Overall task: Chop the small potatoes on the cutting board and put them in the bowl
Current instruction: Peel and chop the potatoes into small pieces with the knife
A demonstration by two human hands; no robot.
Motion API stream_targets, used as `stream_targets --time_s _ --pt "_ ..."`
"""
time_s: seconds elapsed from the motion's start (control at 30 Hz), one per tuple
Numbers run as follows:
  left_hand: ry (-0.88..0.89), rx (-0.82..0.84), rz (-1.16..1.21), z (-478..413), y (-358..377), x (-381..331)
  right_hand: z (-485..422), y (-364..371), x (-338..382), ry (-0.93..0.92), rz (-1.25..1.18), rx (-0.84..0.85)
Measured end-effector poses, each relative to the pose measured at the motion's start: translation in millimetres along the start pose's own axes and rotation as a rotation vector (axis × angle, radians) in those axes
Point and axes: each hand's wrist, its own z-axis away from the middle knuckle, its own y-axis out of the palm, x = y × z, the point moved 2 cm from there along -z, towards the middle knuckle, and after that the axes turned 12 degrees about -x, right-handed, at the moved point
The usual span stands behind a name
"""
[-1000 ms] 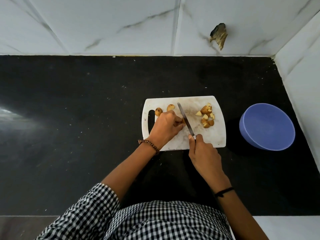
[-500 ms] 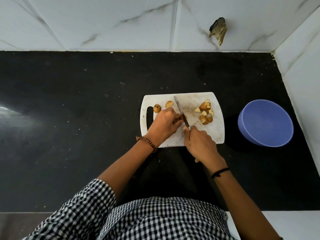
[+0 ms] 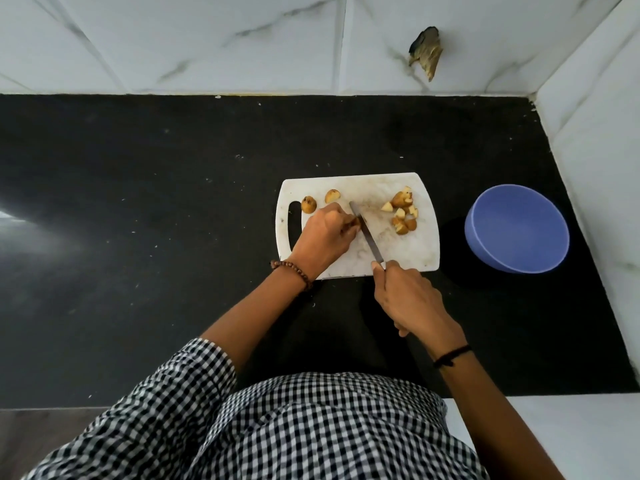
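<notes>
Head view: a person's left hand (image 3: 325, 237), fingers curled down, pins a small potato (image 3: 355, 221) near the centre of the white board (image 3: 398, 252). The right hand (image 3: 408, 299), wrapped round the handle at the board's 6 o'clock edge, angles the knife (image 3: 367, 234) toward 11 o'clock, blade apparently touching that potato. Two more potatoes (image 3: 308, 205) lie at 10 o'clock and cut pieces (image 3: 401, 211) at 2 o'clock. The blue bowl (image 3: 516, 228) stands apart at the board's 3 o'clock.

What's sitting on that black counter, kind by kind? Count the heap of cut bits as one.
cutting board: 1
knife: 1
blue bowl: 1
loose potatoes: 2
held potato, in the left hand: 1
heap of cut pieces: 1
Total: 7
</notes>
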Motion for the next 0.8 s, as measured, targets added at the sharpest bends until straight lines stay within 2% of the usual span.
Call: stream_targets --time_s 0.57,0.8 --pt "-0.005 -0.013 -0.009 0 5 4 36 -36 -22 -0.002 0.039 0.071" --pt "-0.137 0.063 0.035 -5 6 11 41 -42 -22 0.079 -0.089 0.055"
